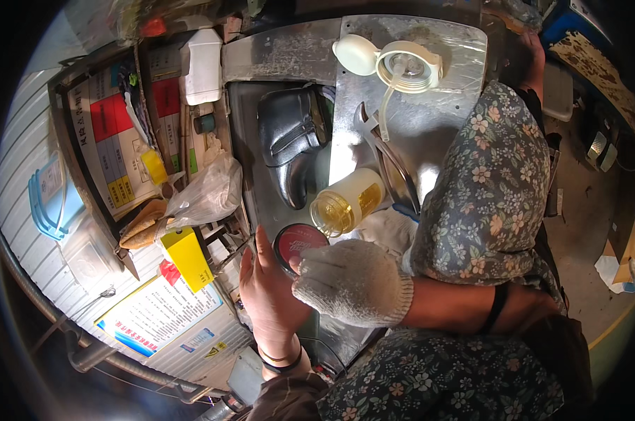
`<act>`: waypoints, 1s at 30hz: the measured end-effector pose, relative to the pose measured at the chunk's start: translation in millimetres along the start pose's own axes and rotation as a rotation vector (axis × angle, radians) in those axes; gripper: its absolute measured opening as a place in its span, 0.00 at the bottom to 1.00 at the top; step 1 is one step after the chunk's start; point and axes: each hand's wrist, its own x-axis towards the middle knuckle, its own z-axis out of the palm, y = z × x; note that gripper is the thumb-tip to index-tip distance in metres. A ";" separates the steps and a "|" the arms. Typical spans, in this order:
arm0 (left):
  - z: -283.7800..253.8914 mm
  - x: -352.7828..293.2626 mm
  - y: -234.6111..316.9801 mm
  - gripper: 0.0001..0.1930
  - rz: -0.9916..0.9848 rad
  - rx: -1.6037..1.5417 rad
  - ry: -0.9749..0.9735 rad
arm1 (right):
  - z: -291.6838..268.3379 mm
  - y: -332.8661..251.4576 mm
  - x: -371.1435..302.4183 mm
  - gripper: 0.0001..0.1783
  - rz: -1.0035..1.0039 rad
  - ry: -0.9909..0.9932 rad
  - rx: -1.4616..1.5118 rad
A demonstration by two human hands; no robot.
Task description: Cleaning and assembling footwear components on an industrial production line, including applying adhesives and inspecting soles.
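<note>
My bare left hand [267, 298] is raised left of centre, its visible fingers stretched out and apart. Against it lies my right hand [352, 283] in a whitish knit glove, fingers together and bent toward the left palm; what is between them, if anything, is hidden. Just beyond both hands sits a round tin [300, 244] with a red top and dark rim, partly covered by the glove. Behind that, a clear jar of yellow liquid [349, 202] lies tilted. Next to the jar is another pale, glove-like piece [386, 228], partly hidden.
A black leather boot [289, 137] lies in the dark tray. Pincers [387, 158] and a white lidded container [407, 67] rest on the metal plate [464, 56]. Yellow box [186, 258] and plastic bag [208, 189] crowd the left. Another bare hand [533, 59] shows upper right.
</note>
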 end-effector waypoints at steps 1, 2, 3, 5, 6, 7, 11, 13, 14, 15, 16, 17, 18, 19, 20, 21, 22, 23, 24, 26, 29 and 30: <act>-0.3 0.0 -0.4 0.38 0.013 0.007 0.003 | 1.4 1.3 -1.2 0.11 -0.008 0.004 0.005; -0.5 0.1 -0.4 0.37 0.026 0.013 0.007 | 2.0 2.1 -1.7 0.14 -0.017 0.007 0.009; -0.5 0.4 0.0 0.37 0.026 0.013 0.007 | 1.6 2.4 -1.4 0.14 -0.016 0.007 0.009; -1.4 0.5 0.8 0.37 -0.002 -0.003 -0.010 | 0.7 2.4 0.0 0.14 -0.023 0.017 0.011; -2.3 0.7 1.4 0.37 -0.003 -0.003 -0.011 | 0.7 2.4 0.1 0.14 -0.023 0.018 0.012; -3.2 1.4 2.2 0.37 0.002 -0.003 -0.011 | 0.7 2.6 -0.2 0.14 -0.022 0.015 0.018; -1.9 1.8 1.6 0.36 -0.011 0.004 -0.021 | 2.8 3.5 -1.1 0.14 -0.022 0.046 0.027; -1.8 2.2 1.4 0.36 -0.015 -0.002 -0.026 | 0.0 2.5 0.6 0.14 -0.017 0.033 0.022; -1.8 2.2 1.2 0.36 -0.019 -0.008 -0.031 | -0.9 2.1 1.3 0.13 -0.013 0.019 0.018; -1.4 2.1 0.6 0.36 -0.020 -0.008 -0.031 | -0.8 2.0 1.5 0.13 -0.013 0.019 0.018; -0.6 2.1 0.0 0.36 -0.008 0.002 -0.023 | -0.9 2.2 1.6 0.13 -0.014 0.012 0.009; -0.1 2.1 -0.3 0.36 0.003 0.011 -0.015 | -0.9 2.3 1.7 0.13 -0.015 0.004 0.000; -0.1 1.9 -0.2 0.36 0.002 0.010 -0.015 | -0.4 2.6 1.6 0.13 -0.015 0.003 0.000; -0.5 1.8 0.1 0.36 0.003 0.007 -0.015 | 0.5 3.0 1.4 0.13 -0.015 0.005 0.000; -0.6 1.6 0.2 0.36 0.004 0.005 -0.016 | 1.1 3.2 1.4 0.13 -0.015 0.007 0.000; -0.6 1.6 0.1 0.36 0.004 0.003 -0.016 | 0.5 3.0 1.9 0.13 -0.015 0.006 0.000; -0.3 1.4 0.0 0.36 -0.004 0.009 -0.018 | -0.4 2.8 2.4 0.13 -0.013 0.000 -0.002; 0.0 1.2 -0.1 0.36 -0.011 0.015 -0.021 | -0.9 2.6 2.7 0.13 -0.012 -0.007 -0.003; 0.0 1.2 0.4 0.36 -0.013 0.013 -0.020 | -0.6 2.3 2.4 0.13 -0.013 -0.009 -0.004; 0.4 1.2 0.9 0.36 -0.012 -0.032 -0.010 | 1.0 1.5 0.9 0.12 -0.008 0.010 -0.035; 9.6 -4.1 -6.4 0.34 0.007 -0.044 0.041 | 0.8 -3.2 -0.1 0.10 -0.004 -0.072 -0.038; 15.2 -8.7 -9.6 0.34 0.005 -0.050 0.046 | -1.0 -5.0 -0.8 0.10 -0.008 -0.078 -0.042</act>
